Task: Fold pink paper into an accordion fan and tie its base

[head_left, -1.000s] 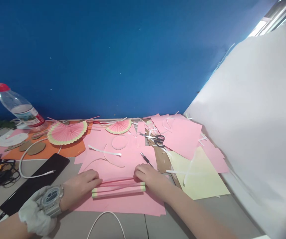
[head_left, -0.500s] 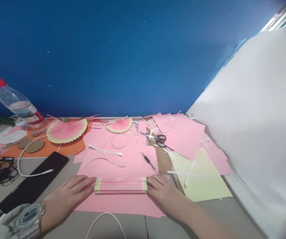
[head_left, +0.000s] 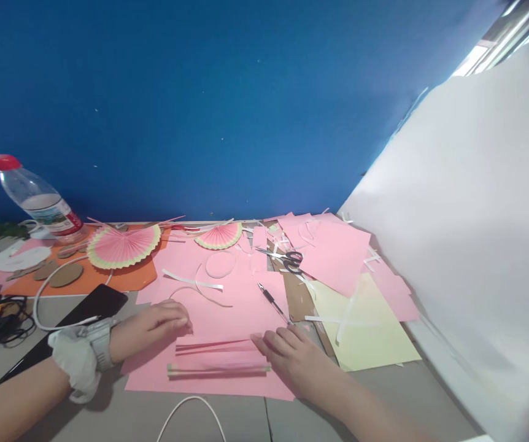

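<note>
A narrow pleated paper strip (head_left: 218, 370), pink with pale green ends, lies on a large pink sheet (head_left: 154, 380) in front of me. Just behind it runs a second pink fold (head_left: 221, 347). My left hand (head_left: 163, 322) hovers over or rests on the sheet, left of and beyond the strip. Its fingers are curled together, and whatever may be between them is hidden. At the right end of the folds lies my right hand (head_left: 292, 356), fingers spread and fingertips on the paper. A black pen (head_left: 274, 302) is just beyond it.
Two pleated pink fans with yellow edges (head_left: 124, 247) lie at the back. Scissors (head_left: 289, 258) rest among paper scraps. A pale yellow sheet (head_left: 370, 325) is at right. To the left are a black phone (head_left: 94, 307), a cable (head_left: 38, 294) and a leaning bottle (head_left: 48, 209).
My left hand has let go of the pleated strip's left end and moved back, away from me. The strip now lies flatter and nearer. My right hand's fingers have spread off its right end.
</note>
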`<state>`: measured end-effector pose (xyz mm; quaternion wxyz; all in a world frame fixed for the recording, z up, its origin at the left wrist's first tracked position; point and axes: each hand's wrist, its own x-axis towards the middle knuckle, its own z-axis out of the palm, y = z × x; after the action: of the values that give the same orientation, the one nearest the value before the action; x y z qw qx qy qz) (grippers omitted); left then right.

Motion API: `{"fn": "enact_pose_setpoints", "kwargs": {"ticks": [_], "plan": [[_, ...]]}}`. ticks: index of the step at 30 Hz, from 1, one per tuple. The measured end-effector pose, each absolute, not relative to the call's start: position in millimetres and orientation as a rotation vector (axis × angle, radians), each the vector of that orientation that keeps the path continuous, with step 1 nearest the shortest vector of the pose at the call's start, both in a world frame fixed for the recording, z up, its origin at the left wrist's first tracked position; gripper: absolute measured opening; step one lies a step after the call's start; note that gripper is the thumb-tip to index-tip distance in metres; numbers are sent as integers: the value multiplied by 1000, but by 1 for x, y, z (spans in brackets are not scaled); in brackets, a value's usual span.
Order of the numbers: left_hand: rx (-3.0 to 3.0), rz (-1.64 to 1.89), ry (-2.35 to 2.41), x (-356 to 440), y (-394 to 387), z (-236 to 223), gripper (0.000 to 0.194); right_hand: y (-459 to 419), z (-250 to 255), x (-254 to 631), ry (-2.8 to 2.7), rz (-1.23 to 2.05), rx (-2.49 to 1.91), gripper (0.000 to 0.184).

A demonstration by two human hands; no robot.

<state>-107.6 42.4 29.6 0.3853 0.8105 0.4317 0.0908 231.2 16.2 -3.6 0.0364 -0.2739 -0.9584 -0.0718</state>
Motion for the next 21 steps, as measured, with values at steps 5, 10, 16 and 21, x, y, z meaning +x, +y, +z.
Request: {"fn": "enact_pose_setpoints", "kwargs": {"ticks": [5, 10, 16, 21], "plan": [[2032, 161, 1159, -90, 55, 45, 38, 10, -4, 227, -2943, -320, -888, 62], [2045, -14, 1192, -58, 45, 37, 35, 5, -6, 222, -2924, -376, -940, 59], [2116, -86, 1216, -48, 39, 26, 40, 2, -7, 224, -2900, -240, -943, 56], [2210, -42, 1245, -46, 33, 38, 37, 12, 16, 222, -2581, 196, -1101, 33]]}}
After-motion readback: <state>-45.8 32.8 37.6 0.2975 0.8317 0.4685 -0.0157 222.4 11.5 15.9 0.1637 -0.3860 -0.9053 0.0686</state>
